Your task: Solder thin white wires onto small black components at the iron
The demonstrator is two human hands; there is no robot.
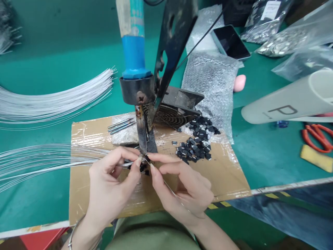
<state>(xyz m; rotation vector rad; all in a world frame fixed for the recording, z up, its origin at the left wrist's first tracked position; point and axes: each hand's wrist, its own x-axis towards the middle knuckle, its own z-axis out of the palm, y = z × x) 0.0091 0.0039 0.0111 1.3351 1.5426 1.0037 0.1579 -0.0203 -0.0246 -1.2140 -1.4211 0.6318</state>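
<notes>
Below the tip of a blue-handled soldering iron [134,52] in a black stand, my two hands meet. My left hand [114,180] is closed, thumb and forefinger pinching a small dark part [144,158]. My right hand [182,180] is closed around a thin wire [168,185], whose end reaches that part and whose length runs back over the palm. The iron's metal tip [142,137] comes down right at the fingertips. Several white wires [52,158] run from the left to beside my left hand. A pile of small black connectors [195,147] lies right of the stand.
A cardboard sheet [226,177] covers the bench edge. Behind it are a fan [179,106], bubble wrap [210,80] and a phone [231,42]. A wire bundle [65,100] lies left. On the right are a white cylinder [283,99], red-handled pliers [316,137] and a yellow sponge [316,158].
</notes>
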